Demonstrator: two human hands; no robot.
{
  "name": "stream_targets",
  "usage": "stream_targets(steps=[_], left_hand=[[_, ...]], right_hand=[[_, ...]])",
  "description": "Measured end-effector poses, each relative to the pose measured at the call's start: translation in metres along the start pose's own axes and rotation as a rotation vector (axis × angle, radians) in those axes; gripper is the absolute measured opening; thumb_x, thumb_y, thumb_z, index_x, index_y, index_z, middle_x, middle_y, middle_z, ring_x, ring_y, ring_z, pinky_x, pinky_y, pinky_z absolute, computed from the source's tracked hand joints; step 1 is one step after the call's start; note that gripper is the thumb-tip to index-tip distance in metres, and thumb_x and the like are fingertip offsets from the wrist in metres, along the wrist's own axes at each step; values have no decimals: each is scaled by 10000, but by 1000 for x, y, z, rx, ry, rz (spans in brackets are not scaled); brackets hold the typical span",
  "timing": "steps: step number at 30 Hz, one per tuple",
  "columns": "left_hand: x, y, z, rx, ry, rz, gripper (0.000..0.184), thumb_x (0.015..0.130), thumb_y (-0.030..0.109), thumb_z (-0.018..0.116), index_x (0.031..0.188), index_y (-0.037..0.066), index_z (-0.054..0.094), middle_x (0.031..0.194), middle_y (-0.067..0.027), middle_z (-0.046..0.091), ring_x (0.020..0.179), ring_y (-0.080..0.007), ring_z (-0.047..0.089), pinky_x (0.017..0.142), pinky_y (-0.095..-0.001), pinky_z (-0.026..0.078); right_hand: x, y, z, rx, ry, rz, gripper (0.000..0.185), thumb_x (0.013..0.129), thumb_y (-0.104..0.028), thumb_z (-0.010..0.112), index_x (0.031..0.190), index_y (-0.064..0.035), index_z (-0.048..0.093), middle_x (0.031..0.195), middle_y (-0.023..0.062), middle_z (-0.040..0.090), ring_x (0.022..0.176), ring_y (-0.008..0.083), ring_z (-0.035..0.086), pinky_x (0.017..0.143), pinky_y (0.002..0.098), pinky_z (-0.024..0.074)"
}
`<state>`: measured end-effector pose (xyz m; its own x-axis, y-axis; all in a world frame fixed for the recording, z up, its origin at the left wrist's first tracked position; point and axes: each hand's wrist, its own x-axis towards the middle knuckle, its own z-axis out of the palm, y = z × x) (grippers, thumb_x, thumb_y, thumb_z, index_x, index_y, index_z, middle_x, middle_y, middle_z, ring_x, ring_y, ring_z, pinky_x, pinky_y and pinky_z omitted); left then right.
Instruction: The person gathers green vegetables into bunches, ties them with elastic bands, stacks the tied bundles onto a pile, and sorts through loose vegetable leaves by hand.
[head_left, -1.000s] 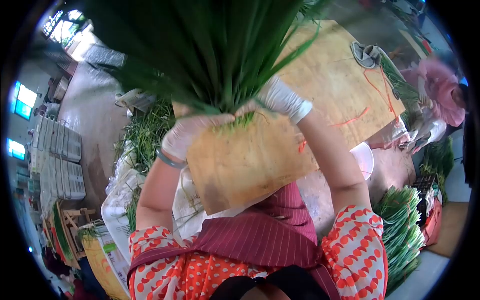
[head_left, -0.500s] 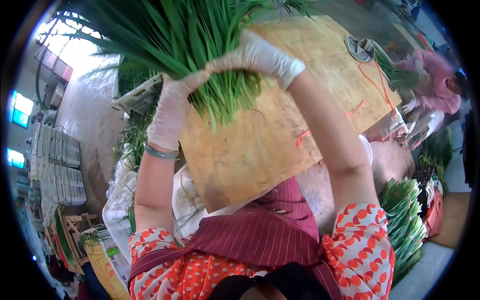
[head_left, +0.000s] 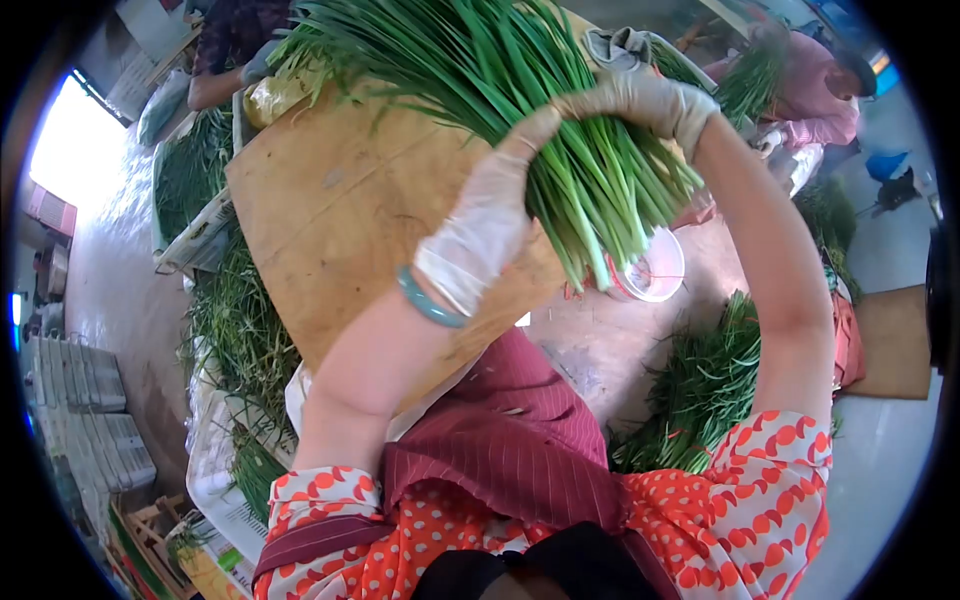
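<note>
A thick bunch of garlic chives (head_left: pixel 590 185) is clasped between my two gloved hands over the right part of the wooden tabletop (head_left: pixel 350 210). My left hand (head_left: pixel 490 215), in a whitish glove, wraps the near left side of the stalks. My right hand (head_left: pixel 640 105), also gloved, curls over their far right side. The thumbs come close together across the bunch. Pale cut ends point down towards me, and the long green leaves fan away to the upper left. Some right fingers are hidden behind the stalks.
A white bucket (head_left: pixel 665 265) stands beyond the stalk ends. More chives (head_left: pixel 695 390) lie on the floor at right. Loose greens (head_left: pixel 240 310) and a crate (head_left: pixel 205 230) line the table's left side. One co-worker in pink (head_left: pixel 815 90) is at upper right, another person's arm (head_left: pixel 220 88) at upper left.
My hands have carried the bunch to the right across the tabletop, still gripping it. My view has turned right, bringing the bucket and the floor pile into fuller sight.
</note>
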<state>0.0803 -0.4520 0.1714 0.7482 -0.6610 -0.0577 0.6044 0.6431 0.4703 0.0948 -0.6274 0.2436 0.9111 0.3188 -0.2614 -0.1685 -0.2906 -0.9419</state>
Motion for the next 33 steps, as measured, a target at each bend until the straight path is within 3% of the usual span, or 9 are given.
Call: stream_targets(steps=[4, 6, 7, 14, 20, 24, 28, 30, 33], left_hand=[[18, -71, -27, 12, 190, -23, 345, 818, 225, 676, 1097, 49, 577, 1043, -75, 614, 926, -196, 585, 849, -327, 495], [21, -91, -53, 33, 276, -77, 342, 812, 230, 682, 1087, 53, 585, 1044, -75, 616, 932, -197, 583, 841, -328, 493], [27, -92, -56, 41, 269, -79, 342, 812, 230, 682, 1087, 53, 585, 1044, -75, 616, 932, -197, 583, 841, -328, 493], [24, -79, -38, 159, 533, -55, 373, 795, 243, 700, 1097, 53, 590, 1076, -86, 610, 950, -198, 573, 855, -324, 470], [28, -69, -45, 293, 462, -103, 439, 809, 262, 688, 1169, 51, 551, 1122, -67, 595, 1003, -179, 552, 889, -303, 437], [39, -57, -55, 372, 576, -195, 386, 790, 229, 715, 1103, 46, 581, 1103, -70, 606, 976, -179, 572, 866, -291, 461], [35, -48, -53, 261, 431, -199, 358, 787, 210, 716, 1078, 40, 595, 1071, -82, 621, 950, -199, 588, 848, -322, 482], [28, -49, -47, 272, 415, -175, 345, 832, 221, 663, 1107, 27, 589, 1081, -98, 618, 973, -220, 579, 893, -321, 455], [25, -54, -55, 432, 535, -259, 375, 878, 257, 597, 1184, 48, 538, 1117, -75, 607, 1022, -220, 560, 927, -331, 430]], right_hand=[[-15, 71, -18, 90, -82, 289, 550, 777, -369, 701, 1182, -29, 548, 1054, 76, 639, 893, 138, 617, 803, 280, 496], [7, 124, -15, -578, 66, 263, 528, 761, -339, 725, 1186, -70, 564, 1070, 76, 639, 940, 164, 599, 854, 321, 478], [-4, 131, -14, -54, 56, 224, 545, 749, -372, 733, 1178, -75, 576, 1084, 68, 636, 957, 163, 587, 863, 323, 459], [8, 137, -14, -38, 123, 156, 532, 741, -346, 749, 1171, -81, 584, 1064, 67, 639, 904, 144, 587, 834, 312, 466], [21, 169, -22, -431, 202, 168, 841, 734, -555, 665, 1324, -14, 405, 1228, 174, 536, 1137, 221, 488, 982, 329, 359], [7, 157, -28, -350, 357, 125, 1015, 652, -652, 671, 1370, -23, 328, 1358, 222, 404, 1279, 336, 362, 1043, 367, 286], [-3, 109, -20, -628, 415, 77, 784, 734, -544, 662, 1284, -24, 459, 1236, 224, 525, 1186, 327, 477, 975, 346, 378], [8, 84, -1, -702, 477, -266, 569, 767, -427, 659, 1185, -52, 566, 1151, 194, 586, 1089, 304, 552, 914, 339, 427], [27, 41, 55, -670, 119, -475, 272, 822, -213, 586, 1057, -94, 653, 1060, 124, 635, 950, 278, 603, 834, 345, 463]])
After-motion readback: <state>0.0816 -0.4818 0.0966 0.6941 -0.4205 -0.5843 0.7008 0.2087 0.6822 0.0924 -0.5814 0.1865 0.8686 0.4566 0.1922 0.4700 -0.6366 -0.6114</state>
